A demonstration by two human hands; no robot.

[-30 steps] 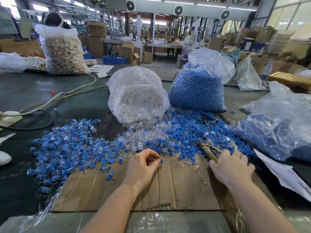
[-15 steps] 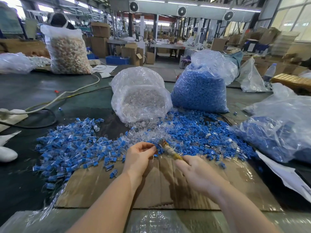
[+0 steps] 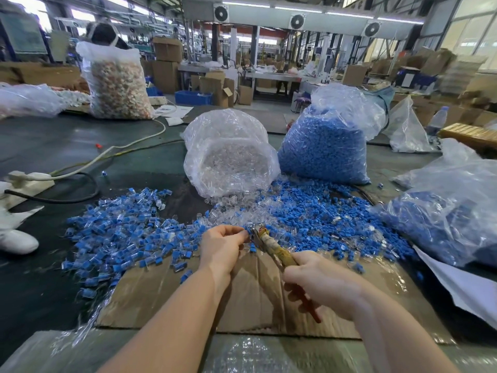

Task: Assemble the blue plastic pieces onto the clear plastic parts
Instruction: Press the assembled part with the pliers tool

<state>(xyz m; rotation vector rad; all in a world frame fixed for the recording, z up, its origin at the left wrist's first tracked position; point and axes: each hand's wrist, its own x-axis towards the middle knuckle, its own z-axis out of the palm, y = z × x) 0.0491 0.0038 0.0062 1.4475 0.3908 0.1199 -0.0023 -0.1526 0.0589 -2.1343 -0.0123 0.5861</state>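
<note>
Here, worker joining one piece mid-batch: left hand (image 3: 222,247) pinching small part at fingertips, right hand (image 3: 320,281) gripping taped pliers (image 3: 274,247), tool nose meeting part above cardboard sheet (image 3: 172,292). Loose blue plastic pieces (image 3: 322,211) and clear plastic parts (image 3: 228,208) lying heaped just beyond, assembled pieces (image 3: 121,232) piling at left. Next move likely calling for firm, square squeeze, then drop onto left pile. Pinched part too small and blurred for identifying; pliers' tip partly hiding behind fingers.
</note>
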